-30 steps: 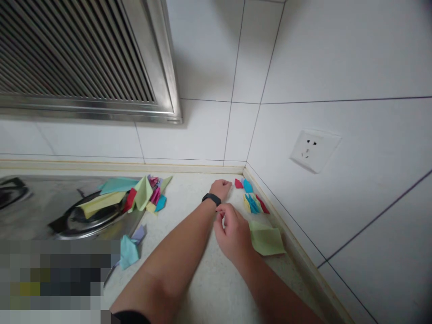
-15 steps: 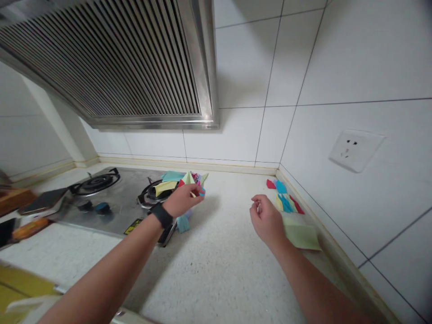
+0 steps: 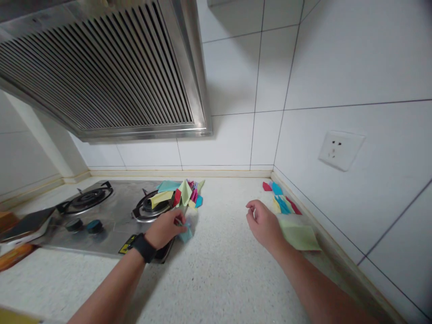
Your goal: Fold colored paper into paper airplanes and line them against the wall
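My left hand (image 3: pixel 168 228), a black band round its wrist, is at the right edge of the stove with thumb and fingers pinched on a light-blue folded paper (image 3: pixel 186 234). Just beyond it lies a pile of coloured folded papers, with a pale green pointed piece (image 3: pixel 185 192), a yellow piece (image 3: pixel 162 198) and a blue piece (image 3: pixel 199 201). My right hand (image 3: pixel 265 225) hovers over the counter, fingers loosely curled and apart from the thumb, with nothing visible in it. Close to its right are a pale green sheet (image 3: pixel 302 236) and a blue folded paper (image 3: pixel 284 204).
A steel gas stove (image 3: pixel 111 225) with two burners fills the left of the speckled counter (image 3: pixel 216 270). Above hangs a range hood (image 3: pixel 135 76). A red paper (image 3: pixel 267 186) lies near the corner. The tiled right wall carries a socket (image 3: pixel 341 148).
My left hand has moved back from the pile of folded papers towards me, down to the light-blue paper. My right hand has hardly moved. The view has shifted slightly.
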Demonstrator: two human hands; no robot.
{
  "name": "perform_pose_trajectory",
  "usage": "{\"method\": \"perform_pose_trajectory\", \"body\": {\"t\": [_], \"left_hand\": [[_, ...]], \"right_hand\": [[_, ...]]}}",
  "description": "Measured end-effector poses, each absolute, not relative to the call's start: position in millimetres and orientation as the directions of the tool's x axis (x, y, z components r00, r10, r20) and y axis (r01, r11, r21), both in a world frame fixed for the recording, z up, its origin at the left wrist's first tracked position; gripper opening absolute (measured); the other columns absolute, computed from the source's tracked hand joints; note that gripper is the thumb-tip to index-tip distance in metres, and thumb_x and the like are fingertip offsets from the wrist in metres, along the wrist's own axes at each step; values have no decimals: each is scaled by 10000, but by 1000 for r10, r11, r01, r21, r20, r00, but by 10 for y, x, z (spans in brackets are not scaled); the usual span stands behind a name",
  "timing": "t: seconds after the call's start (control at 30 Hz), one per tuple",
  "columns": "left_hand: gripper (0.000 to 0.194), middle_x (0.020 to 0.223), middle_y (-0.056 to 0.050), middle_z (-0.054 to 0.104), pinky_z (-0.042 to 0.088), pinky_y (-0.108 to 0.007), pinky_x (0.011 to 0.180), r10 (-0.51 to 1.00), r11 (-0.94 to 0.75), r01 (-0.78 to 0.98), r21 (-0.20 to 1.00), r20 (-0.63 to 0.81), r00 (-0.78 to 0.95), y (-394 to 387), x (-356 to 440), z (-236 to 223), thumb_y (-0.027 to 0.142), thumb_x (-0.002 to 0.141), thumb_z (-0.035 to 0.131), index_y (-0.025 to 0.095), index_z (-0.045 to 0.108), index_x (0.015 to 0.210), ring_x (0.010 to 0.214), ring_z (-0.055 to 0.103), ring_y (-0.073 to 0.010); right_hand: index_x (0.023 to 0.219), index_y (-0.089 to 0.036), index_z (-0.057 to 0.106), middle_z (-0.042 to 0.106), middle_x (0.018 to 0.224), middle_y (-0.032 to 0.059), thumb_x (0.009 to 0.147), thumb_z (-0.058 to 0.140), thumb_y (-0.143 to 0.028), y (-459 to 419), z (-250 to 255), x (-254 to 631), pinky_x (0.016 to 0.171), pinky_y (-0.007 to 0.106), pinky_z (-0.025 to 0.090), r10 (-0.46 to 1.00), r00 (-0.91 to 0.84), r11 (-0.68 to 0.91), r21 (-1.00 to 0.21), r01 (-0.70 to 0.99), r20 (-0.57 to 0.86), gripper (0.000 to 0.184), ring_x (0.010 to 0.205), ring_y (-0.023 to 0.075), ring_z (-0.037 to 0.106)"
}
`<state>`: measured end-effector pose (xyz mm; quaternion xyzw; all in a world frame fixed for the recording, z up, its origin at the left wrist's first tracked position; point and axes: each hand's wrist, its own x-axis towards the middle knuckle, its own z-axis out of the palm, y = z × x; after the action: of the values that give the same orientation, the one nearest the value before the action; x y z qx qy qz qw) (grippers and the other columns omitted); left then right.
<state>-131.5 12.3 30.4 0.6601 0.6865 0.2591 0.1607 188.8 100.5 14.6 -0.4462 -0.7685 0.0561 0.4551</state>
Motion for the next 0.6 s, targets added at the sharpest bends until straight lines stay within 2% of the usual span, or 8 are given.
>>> {"method": "perform_pose_trajectory", "body": {"t": [0.1,0.23,0.3,0.37,0.47,0.6], "left_hand": [[189,653,9,612,369,-221,549,996,-78,704,706,85,25,202,-1061,465,320,655,733,190,606,705,619,543,-140],[242,698,13,599,385,-197,557,962,-264,472,841,266,65,435,-462,599,327,654,758,179,607,772,616,520,-104],[270,695,13,596,401,-191,550,954,-298,279,913,297,45,593,-166,554,328,653,766,171,617,814,596,516,-89],[338,632,34,559,410,-189,519,973,-231,25,973,232,-15,739,53,432,348,628,788,161,615,851,534,497,-75],[425,742,4,614,449,-193,553,985,-165,-238,957,146,-94,872,208,197,376,638,789,164,612,961,614,567,-90],[430,824,-45,656,455,-202,579,993,-116,-327,938,98,-71,911,219,-17,415,687,760,147,645,1003,674,592,-108]], "right_hand": [[918,-195,567,565,722,4,821,446,-183,948,152,1843,576,261,349,748,-243,627,-539,563,617,155,599,138,487],[923,-196,561,495,640,-39,869,453,-257,877,144,1789,519,228,330,781,-420,606,-724,329,462,135,546,113,433],[889,-188,559,505,652,-38,882,461,-306,884,125,1786,516,216,342,779,-493,545,-808,226,388,154,562,107,445],[833,-176,558,529,666,-28,879,476,-339,926,92,1798,517,211,355,805,-482,483,-853,196,345,188,574,103,464],[830,-169,565,544,666,-24,879,482,-366,1012,28,1823,488,205,347,857,-426,412,-882,229,290,219,545,96,460],[897,-168,583,554,678,-22,877,488,-369,1073,-34,1827,461,196,337,864,-468,345,-895,282,185,223,519,85,450]]}}
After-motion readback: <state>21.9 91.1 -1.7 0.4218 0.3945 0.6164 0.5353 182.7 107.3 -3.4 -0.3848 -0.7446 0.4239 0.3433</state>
